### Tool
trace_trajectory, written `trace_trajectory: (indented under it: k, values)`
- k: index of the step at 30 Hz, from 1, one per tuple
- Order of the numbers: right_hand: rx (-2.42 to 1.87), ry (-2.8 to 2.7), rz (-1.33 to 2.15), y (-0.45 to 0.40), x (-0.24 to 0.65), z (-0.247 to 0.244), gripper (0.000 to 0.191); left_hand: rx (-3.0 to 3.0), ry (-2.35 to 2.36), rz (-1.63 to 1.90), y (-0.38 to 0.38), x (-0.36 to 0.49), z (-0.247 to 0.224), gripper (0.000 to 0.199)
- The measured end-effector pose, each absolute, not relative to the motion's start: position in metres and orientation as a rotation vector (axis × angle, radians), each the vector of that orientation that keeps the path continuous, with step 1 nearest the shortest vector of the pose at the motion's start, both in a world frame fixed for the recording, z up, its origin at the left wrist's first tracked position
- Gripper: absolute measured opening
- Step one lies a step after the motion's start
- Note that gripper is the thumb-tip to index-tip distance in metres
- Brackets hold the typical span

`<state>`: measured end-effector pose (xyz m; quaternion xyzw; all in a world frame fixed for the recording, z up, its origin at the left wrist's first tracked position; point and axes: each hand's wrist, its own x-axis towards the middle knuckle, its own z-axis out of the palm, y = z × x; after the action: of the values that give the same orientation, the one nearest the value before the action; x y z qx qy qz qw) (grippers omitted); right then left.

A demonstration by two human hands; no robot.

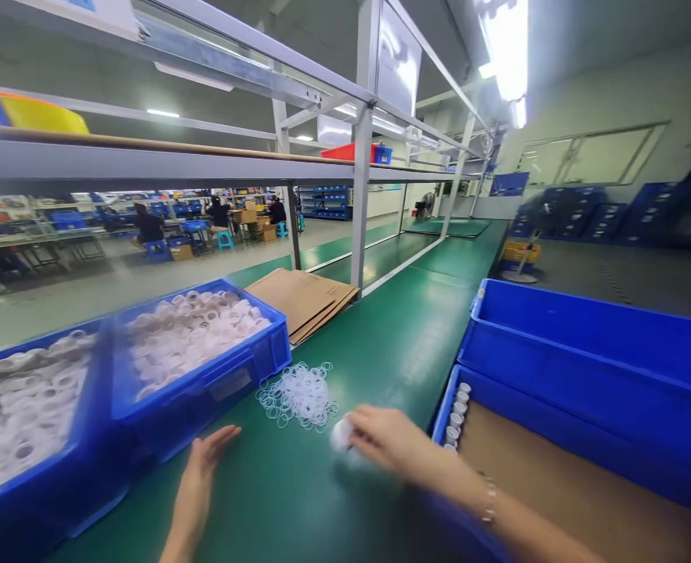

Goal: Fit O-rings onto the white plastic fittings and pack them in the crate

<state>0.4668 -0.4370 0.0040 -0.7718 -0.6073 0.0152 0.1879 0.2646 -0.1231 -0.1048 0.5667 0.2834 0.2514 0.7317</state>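
My right hand (389,442) is closed around a small white round part (341,435), held just above the green bench top next to a heap of clear thin rings (299,395). My left hand (202,473) lies flat and empty on the bench, fingers apart, beside the front of a blue bin (237,375) full of white ring-shaped parts. A second blue bin (58,500) with the same white parts stands at the left. At the right a blue bin (448,407) lined with cardboard holds a short row of white capped parts (456,414) along its left wall.
An empty blue bin (585,344) stands behind the cardboard-lined one. Flat cardboard sheets (302,301) lie behind the parts bin, near a metal frame post (360,195). The green bench (392,336) stretches far ahead. People sit at distant benches at the back left.
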Motion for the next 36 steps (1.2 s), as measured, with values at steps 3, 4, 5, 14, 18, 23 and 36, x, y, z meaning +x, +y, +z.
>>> trace_trajectory:
  k: [3, 4, 5, 14, 18, 23, 36]
  values:
    - [-2.426, -1.316, 0.003, -0.529, 0.509, 0.003, 0.021, 1.276, 0.656, 0.547, -0.123, 0.264, -0.107, 0.079]
    - [-2.521, -1.243, 0.039, -0.554, 0.518, -0.007, 0.024, 1.285, 0.67, 0.551, -0.124, 0.264, -0.106, 0.079]
    - [-2.605, -1.204, 0.107, -0.574, 0.524, -0.02, 0.024, 1.293, 0.681, 0.555, -0.125, 0.264, -0.106, 0.078]
    - [-2.488, -1.06, 0.5, -0.597, 0.505, -0.098, 0.016, 1.238, 0.752, 0.589, -0.131, 0.261, -0.096, 0.077]
    - [-2.298, -1.019, 0.525, -0.615, 0.507, -0.088, 0.018, 1.242, 0.76, 0.571, -0.128, 0.259, -0.097, 0.075]
    - [-2.423, -1.073, 0.55, -0.635, 0.519, -0.098, 0.021, 1.238, 0.733, 0.542, -0.122, 0.26, -0.101, 0.077]
    - [-2.552, -1.191, 0.499, -0.644, 0.594, -0.119, 0.027, 1.21, 0.802, 0.701, -0.145, 0.271, -0.084, 0.066]
